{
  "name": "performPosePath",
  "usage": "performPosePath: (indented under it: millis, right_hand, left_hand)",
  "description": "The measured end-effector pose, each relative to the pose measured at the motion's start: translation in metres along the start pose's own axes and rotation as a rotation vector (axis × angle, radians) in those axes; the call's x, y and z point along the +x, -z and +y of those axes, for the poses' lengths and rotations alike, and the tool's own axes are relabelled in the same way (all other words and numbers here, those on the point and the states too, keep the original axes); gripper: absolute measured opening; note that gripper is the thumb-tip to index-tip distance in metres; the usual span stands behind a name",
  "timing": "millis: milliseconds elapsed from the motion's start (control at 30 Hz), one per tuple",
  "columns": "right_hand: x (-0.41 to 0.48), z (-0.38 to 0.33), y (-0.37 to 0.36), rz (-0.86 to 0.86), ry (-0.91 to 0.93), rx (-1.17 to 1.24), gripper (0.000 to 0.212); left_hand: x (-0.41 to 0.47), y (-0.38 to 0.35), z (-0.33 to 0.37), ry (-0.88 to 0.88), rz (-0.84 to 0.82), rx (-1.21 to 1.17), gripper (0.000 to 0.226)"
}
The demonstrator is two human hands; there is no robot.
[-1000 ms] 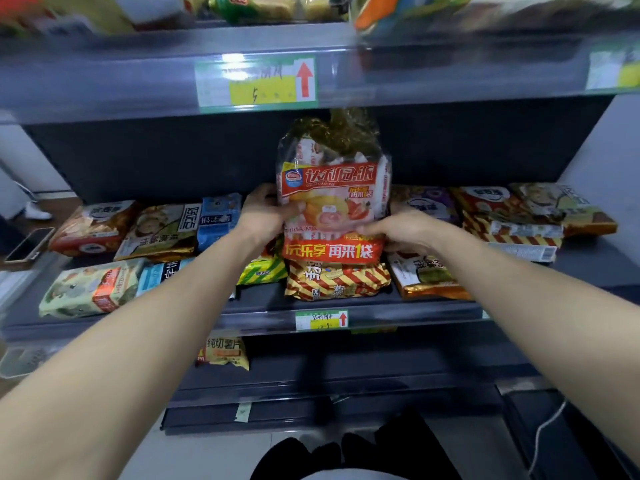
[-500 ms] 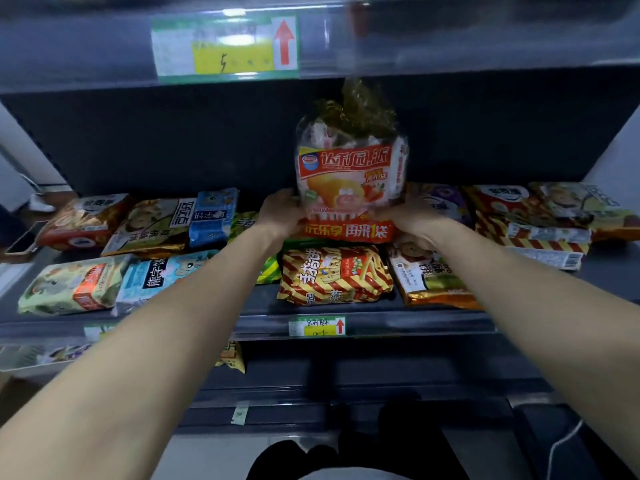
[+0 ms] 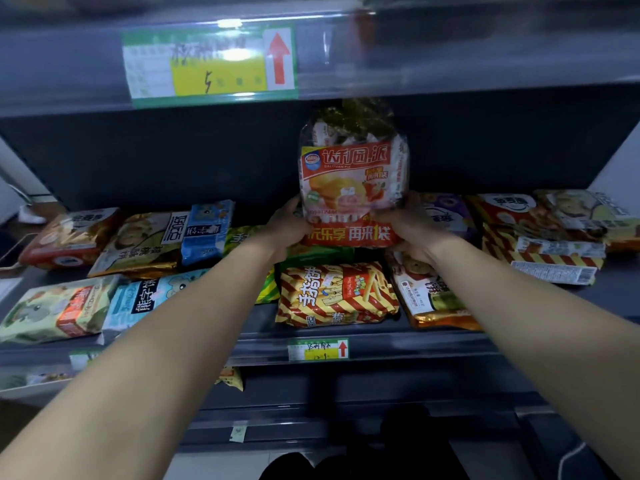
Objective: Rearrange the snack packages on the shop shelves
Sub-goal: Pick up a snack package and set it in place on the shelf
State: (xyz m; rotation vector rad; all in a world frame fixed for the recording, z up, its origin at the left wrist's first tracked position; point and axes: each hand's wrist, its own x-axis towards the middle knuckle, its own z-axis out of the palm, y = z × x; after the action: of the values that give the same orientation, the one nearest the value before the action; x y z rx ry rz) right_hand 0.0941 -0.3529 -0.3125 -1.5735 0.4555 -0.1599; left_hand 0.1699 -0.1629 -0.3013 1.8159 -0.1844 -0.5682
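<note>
One tall pie bag point(image 3: 353, 181) is upright above the middle shelf point(image 3: 381, 336), just over a green pack point(image 3: 311, 256); whether it rests on that pack cannot be told. Two hands hold it: the left hand point(image 3: 289, 226) and the right hand point(image 3: 412, 230) each curl round a lower corner, so the upper half of the bag stands free.

Gripped so low, the bag looks top-heavy. Set down on the uneven, slippery packs beneath it, it could topple forward off the shelf. Its crinkled top sits close under the upper shelf point(image 3: 450, 53) and might snag there if lifted. A nudge from a wrist could also push the one striped fries-snack bag point(image 3: 337, 294), which lies near the front lip, over the edge.

Beside that bag lies one gold-edged biscuit bag point(image 3: 433, 296), with one purple bag point(image 3: 446, 213) behind the right hand. Five flat packs lie to the left, among them a blue bear-biscuit pack point(image 3: 145, 299). The overlapping pile at the right defies an exact count. Two arrowed price labels show, an upper label point(image 3: 211, 64) and a lower label point(image 3: 318, 348).
</note>
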Motion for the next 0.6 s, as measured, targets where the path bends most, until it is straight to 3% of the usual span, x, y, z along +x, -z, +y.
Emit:
performPosePath:
  millis: [300, 600]
  right_hand:
    - [0.005, 0.018, -0.010, -0.016, -0.008, 0.047, 0.082]
    - [0.010, 0.017, -0.017, -0.080, 0.016, 0.131, 0.078]
  left_hand:
    - [0.010, 0.002, -0.007, 0.025, 0.104, -0.091, 0.054]
    - [-0.001, -0.001, 0.002, -0.176, 0.283, -0.167, 0.053]
